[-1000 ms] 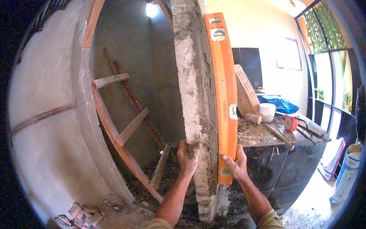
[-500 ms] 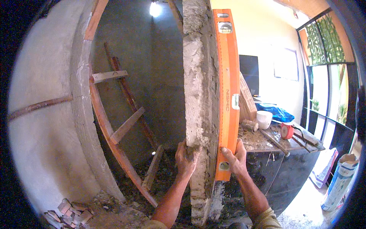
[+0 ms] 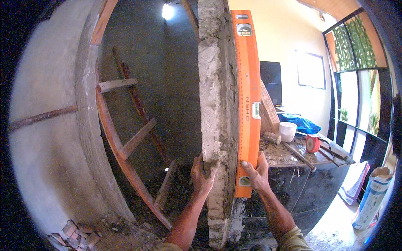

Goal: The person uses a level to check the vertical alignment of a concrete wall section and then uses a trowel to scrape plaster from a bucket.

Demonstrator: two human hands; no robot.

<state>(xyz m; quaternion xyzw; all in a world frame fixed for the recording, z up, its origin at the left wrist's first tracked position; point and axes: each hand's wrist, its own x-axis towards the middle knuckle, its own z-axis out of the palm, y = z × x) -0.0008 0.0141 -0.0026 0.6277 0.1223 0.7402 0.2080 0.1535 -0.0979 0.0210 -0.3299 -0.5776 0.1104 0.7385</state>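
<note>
An orange spirit level (image 3: 248, 79) stands upright along the right side of the rough cement wall edge (image 3: 210, 104). Its vials show at the top, middle and bottom. My right hand (image 3: 256, 170) grips the level near its lower end, thumb across the front face and fingers behind. On the other side, my left hand (image 3: 202, 175) is closed around the left edge of the wall, its fingertips partly hidden there.
Left of the wall end, a wooden ladder (image 3: 125, 154) leans in a dim room, with broken bricks (image 3: 75, 234) on the floor. At right, a dark counter (image 3: 305, 184) bears a white cup (image 3: 287, 131), a red tape measure (image 3: 312, 144), a hammer (image 3: 299, 155) and a blue plastic bag (image 3: 303, 124).
The whole view has shifted slightly, so everything sits a little farther left. Both hands keep their holds, and the level stays against the wall edge.
</note>
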